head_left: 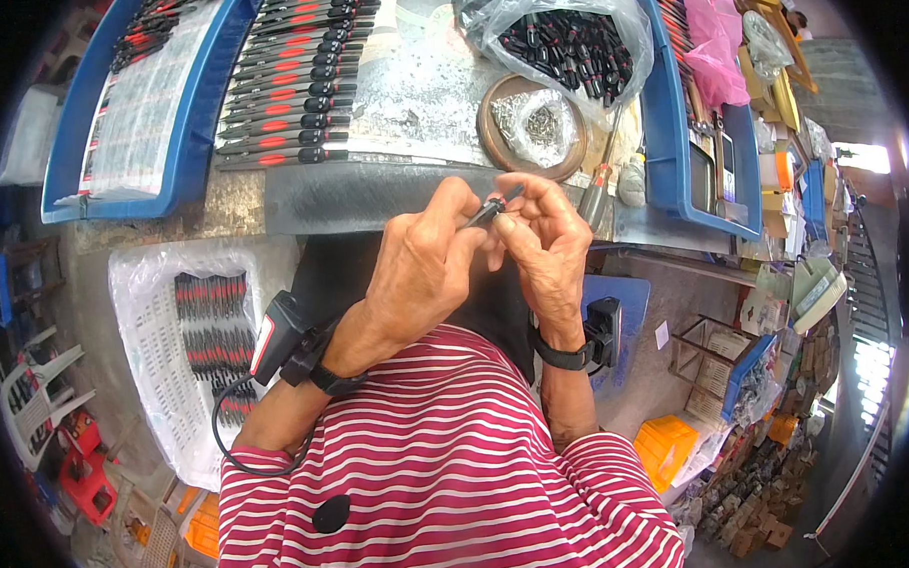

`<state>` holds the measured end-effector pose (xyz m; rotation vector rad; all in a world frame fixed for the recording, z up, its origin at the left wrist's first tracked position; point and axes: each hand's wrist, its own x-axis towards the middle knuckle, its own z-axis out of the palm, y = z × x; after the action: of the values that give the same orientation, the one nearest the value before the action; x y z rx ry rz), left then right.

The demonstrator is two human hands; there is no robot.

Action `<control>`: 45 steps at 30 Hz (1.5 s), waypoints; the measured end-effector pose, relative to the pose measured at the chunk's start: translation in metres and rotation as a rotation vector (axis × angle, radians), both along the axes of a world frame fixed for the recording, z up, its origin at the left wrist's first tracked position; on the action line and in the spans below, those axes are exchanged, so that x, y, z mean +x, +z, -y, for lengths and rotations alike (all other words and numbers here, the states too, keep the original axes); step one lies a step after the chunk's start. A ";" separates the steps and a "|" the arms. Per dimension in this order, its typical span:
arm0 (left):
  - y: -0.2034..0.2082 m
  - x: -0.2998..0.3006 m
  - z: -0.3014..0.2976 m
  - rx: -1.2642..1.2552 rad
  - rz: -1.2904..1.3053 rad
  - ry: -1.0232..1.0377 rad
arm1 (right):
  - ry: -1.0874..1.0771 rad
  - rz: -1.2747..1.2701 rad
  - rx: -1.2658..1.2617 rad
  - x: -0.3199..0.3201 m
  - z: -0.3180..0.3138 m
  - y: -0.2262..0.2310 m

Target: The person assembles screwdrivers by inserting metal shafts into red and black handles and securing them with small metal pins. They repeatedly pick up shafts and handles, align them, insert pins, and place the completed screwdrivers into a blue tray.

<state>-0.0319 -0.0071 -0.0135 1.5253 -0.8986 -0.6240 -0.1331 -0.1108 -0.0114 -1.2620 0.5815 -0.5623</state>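
Close together in front of my chest, both hands work on one small dark part [487, 212] with a bit of red on it, slim like a short rod. My left hand [419, 260] pinches its lower left end between thumb and fingers. The fingers of my right hand [548, 236] are closed around its upper right end; they partly cover it, so its exact kind cannot be made out. Just beyond the hands, a dark mat [361, 197] lies along the table's near edge.
Slim black-and-red tools [298, 104] lie in a row on the table. A clear bag of black parts [567, 55], a round dish of small metal pieces [536, 128] and a screwdriver [598, 194] lie beyond my right hand. Blue trays [203, 112] flank them; a white basket [151, 345] stands lower left.
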 end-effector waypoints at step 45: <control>0.020 0.013 -0.014 0.201 -0.993 -0.195 | 0.004 0.055 -0.018 -0.005 -0.018 -0.014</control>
<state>-0.0189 0.0070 0.0066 1.0707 -0.2089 -1.4702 -0.1383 -0.0923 -0.0251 -1.2603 0.5284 -0.5983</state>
